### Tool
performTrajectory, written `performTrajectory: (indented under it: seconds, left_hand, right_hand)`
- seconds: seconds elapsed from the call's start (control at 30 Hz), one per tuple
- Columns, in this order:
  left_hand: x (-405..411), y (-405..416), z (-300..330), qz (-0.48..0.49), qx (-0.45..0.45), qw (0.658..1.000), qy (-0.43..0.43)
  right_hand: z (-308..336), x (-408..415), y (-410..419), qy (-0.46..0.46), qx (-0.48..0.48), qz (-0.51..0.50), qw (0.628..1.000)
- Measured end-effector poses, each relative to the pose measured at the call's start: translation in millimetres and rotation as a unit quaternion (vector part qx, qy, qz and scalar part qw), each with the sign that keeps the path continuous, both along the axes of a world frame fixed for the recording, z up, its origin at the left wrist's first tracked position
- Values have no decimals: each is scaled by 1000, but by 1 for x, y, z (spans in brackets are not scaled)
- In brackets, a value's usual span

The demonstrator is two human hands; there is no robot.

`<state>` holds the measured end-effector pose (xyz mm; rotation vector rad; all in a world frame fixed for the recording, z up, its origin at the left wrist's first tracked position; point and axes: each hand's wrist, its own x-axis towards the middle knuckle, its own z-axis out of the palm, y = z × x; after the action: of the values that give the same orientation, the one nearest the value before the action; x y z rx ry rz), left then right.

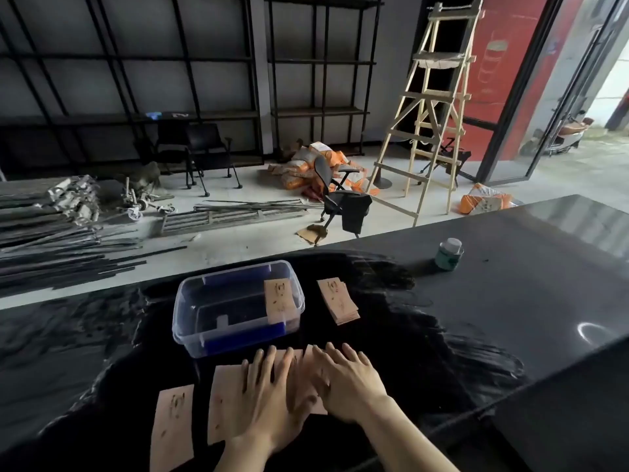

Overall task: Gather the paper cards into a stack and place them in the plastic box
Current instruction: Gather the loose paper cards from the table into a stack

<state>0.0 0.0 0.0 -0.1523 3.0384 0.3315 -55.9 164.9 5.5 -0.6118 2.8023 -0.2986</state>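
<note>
With your left hand (269,386) and right hand (343,383) flat, fingers spread on the tan paper cards (228,400) just before the clear plastic box (238,338), slide them together evenly, edges squared, then collect the separate card (172,424) on your left.

two hands (269,390), one plastic box (238,306), one jar (449,254)

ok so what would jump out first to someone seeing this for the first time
Both hands, the left hand and right hand, pressed flat on tan paper cards at the near edge of the black table. Just beyond sits the clear plastic box with one card inside, and a small card stack to its right.
</note>
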Motion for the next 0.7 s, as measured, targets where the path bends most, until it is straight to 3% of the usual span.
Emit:
performTrajectory:
  seconds: [0.1,0.17,0.4,0.7]
  left_hand:
    - [5,4,-3,5,9,1000,-20]
    - [7,6,-8,22,11,999,21]
    - [9,18,-5,-10,38,999,37]
    - [0,19,7,21,191,980,42]
  right_hand:
    - [-5,2,4,5,20,19,1000]
    - [-6,3,5,11,28,22,999]
    - [-5,7,5,80,-13,23,996]
    - [-3,-5,29,92,-133,48,986]
